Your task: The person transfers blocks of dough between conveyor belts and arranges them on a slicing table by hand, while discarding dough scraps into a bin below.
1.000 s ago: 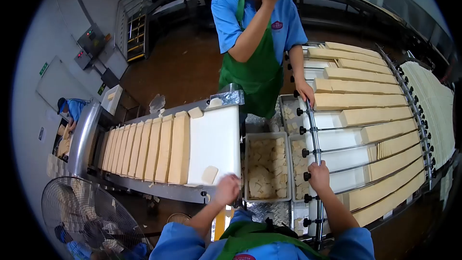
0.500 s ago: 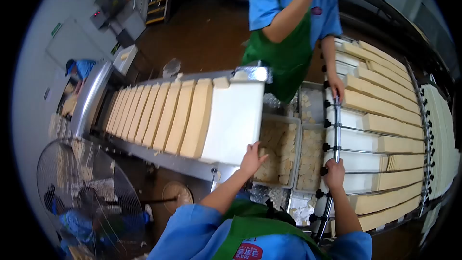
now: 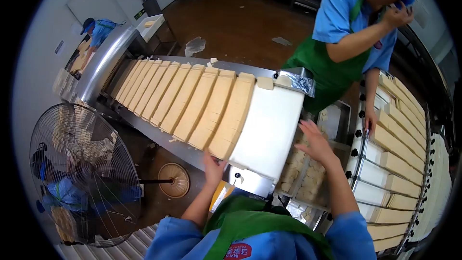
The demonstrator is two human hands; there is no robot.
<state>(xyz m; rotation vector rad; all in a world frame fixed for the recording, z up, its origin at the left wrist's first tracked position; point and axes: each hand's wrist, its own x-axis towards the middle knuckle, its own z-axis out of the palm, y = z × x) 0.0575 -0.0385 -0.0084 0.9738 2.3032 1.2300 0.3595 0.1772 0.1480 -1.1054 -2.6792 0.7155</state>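
Note:
Across a white conveyor belt lie several long, pale yellow strips of layered dough. My left hand is at the near end of the last strip, fingers stretched out and thumb apart; whether its fingertips press on the dough is hard to see. Fingers spread, my right hand hovers empty just past the belt's right edge, above bins of dough scraps. A small dough piece rests at the belt's far edge.
To the right, a second conveyor carries more strips under metal rods, with a rail along its edge. A co-worker stands opposite, one hand on that rail. A caged fan stands at left; another person works behind the machine.
My view has swung left. My right hand has let go of the rail and moved left over the scrap bins. My left hand has shifted from the belt's end to the last strip.

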